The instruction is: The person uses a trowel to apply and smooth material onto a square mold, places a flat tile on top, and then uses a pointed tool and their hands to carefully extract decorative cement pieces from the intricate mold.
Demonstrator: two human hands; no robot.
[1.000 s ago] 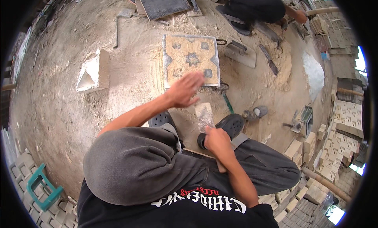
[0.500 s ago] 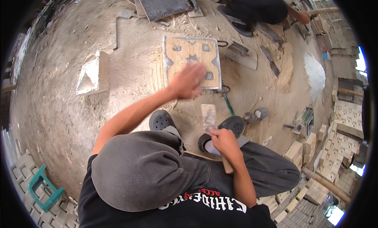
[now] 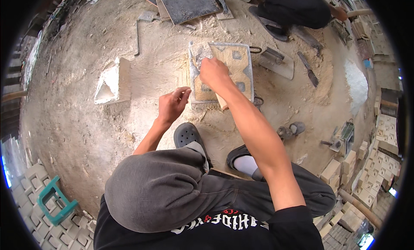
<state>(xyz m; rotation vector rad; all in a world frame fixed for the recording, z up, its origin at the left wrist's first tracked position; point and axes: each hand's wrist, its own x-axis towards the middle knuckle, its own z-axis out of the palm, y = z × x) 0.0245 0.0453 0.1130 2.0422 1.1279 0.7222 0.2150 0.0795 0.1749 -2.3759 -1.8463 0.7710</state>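
Observation:
A square metal-framed mould (image 3: 252, 73), filled with beige sandy material around grey raised shapes, lies flat on the ground in front of me. My right hand (image 3: 213, 71) grips a wooden paddle (image 3: 222, 102). Its flat blade rests over the mould's far left corner, partly hidden by the hand, and the handle end sticks out toward me below my wrist. Beside the mould's near left corner, my left hand (image 3: 173, 104) hovers with its fingers curled in against the thumb and nothing visible in them.
A white block with a triangular hollow (image 3: 113, 84) stands at left. Right of the mould lie a flat trowel (image 3: 276, 62), a narrow tool (image 3: 308, 69) and a white powder heap (image 3: 356, 86). Dark boards (image 3: 185, 6) lie beyond. A crouching person (image 3: 293, 8) is at far right.
My right hand has brought the paddle from beside my knee up onto the mould. My left hand has moved off the mould toward me and left, its fingers now curled.

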